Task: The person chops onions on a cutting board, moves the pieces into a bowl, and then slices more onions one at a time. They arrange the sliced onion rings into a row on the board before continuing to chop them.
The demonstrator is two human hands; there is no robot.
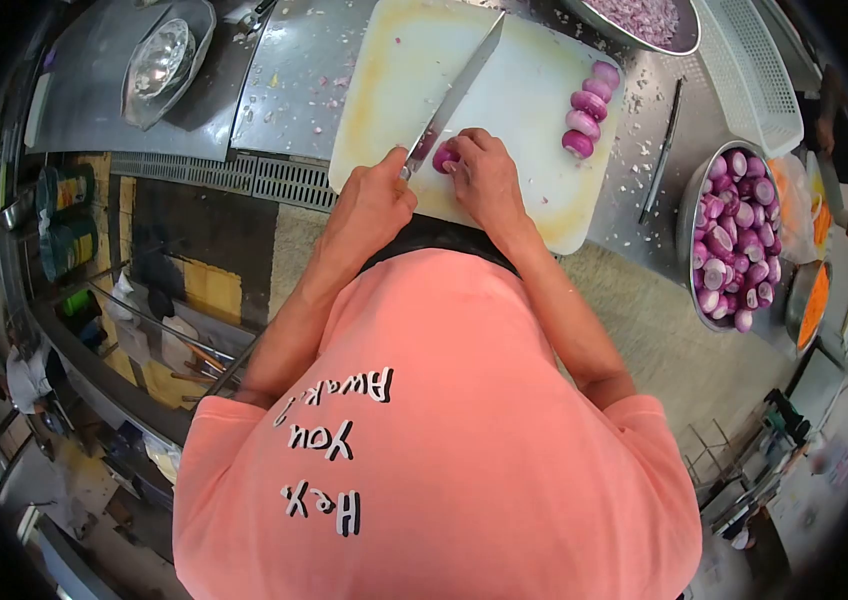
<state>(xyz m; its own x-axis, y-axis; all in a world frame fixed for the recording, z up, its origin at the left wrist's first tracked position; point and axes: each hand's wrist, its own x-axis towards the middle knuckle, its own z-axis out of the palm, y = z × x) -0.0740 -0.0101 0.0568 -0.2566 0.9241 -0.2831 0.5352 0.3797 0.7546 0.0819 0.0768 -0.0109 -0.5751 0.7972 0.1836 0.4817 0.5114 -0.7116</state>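
Observation:
My left hand [376,203] is closed round the handle of a long kitchen knife [461,88], whose blade points up and away across the white cutting board [384,75]. Purple smears show on the blade near the handle. Just right of it, my right hand [486,180] holds a peeled red onion [445,157] on the board with bent fingers. The onion is partly hidden by those fingers. Along the board's right side lies a short row of red onion pieces [584,121].
A steel bowl of peeled red onions [739,235] stands at the right. Chopped onion fills another bowl [644,18] at the top, beside a white plastic basket [756,85]. A thin dark rod [661,150] lies on the steel counter [289,75]. Metal bowls [162,60] sit top left.

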